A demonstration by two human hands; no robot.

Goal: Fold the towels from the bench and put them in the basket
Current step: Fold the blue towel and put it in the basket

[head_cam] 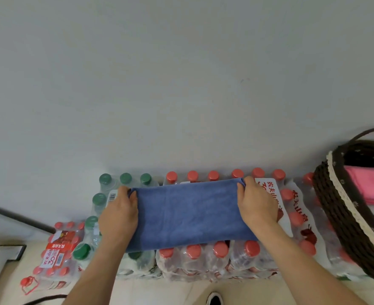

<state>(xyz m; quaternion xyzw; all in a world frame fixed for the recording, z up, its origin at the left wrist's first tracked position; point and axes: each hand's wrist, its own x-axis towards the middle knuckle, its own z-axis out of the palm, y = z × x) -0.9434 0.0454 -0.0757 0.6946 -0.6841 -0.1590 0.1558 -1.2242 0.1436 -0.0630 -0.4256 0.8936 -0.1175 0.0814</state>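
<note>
While it lay flat across the tops of the bottle packs (206, 267), the blue towel (188, 213) was stretched into one long band, its long axis running left to right, parallel to the wall (181, 73) behind; its short ends pointed left and right. The left hand (119, 214) rested palm down on the left end, fingers curled round the far corner and thumb on top of the cloth; the right hand (256, 203) gripped the right end the same way, knuckles up; both forearms reached in from the bottom edge, angled toward each other. There was one blue towel between two hands. Six red caps (213, 175) stood in the row just beyond the towel, and four more showed along its near edge; at least six green caps (125, 177) clustered by the left hand. A smaller pack of red-capped bottles (58, 249) sat lower on the left. To the right, one dark woven basket (340, 194) with a cream trim rested on the packs, tilted in view; one folded pink towel (371, 186) lay inside it. A shoe tip (214, 299) showed at the bottom edge.
</note>
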